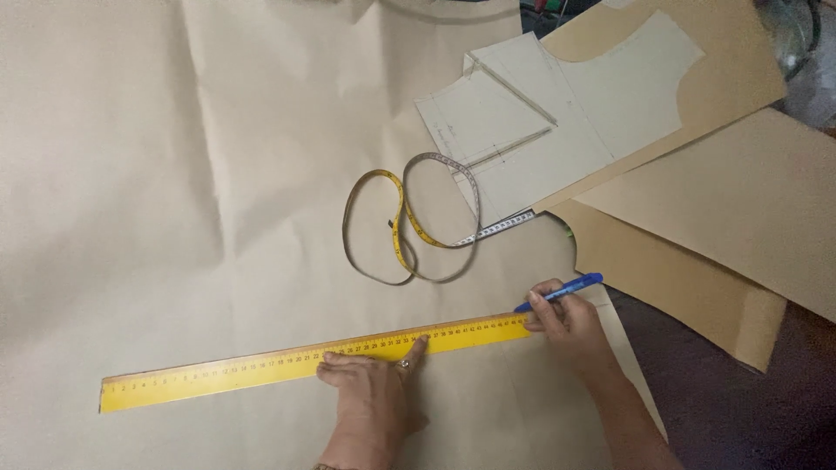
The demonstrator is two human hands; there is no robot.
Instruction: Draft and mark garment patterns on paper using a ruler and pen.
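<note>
A long yellow ruler (313, 355) lies slantwise across a wide sheet of pale brown paper (174, 174), its left end nearer the viewer and its right end farther off. The left hand (374, 383) rests flat on the ruler's near edge about the middle of its length, fingers spread and pressed down, the forefinger stretched along the ruler toward the right; a ring shows on one finger. The wrist and forearm are cut off by the bottom edge of the view.

The right hand (566, 320) is closed around a blue pen (562, 291), gripping it at the ruler's right end. The pen's tip is covered by the fingers, so whether it touches the paper cannot be told. The pen's blunt end points right and away. The right forearm runs off toward the near right corner.

Just beyond the ruler, a yellow and white measuring tape (409, 228) lies in loose loops on the paper, apart from both hands. Its far end runs under or against a pale pattern piece (522, 130) with faint pencil lines that are too small to read. That piece lies on a cut brown card shape (740, 61), and more brown card pieces (714, 235) overlap to the right, partly hiding one another. At the far right corner a rounded shiny object (792, 30) is cut off by the frame and hard to make out. A dark surface (740, 418) shows near right, beyond the paper's edge.
</note>
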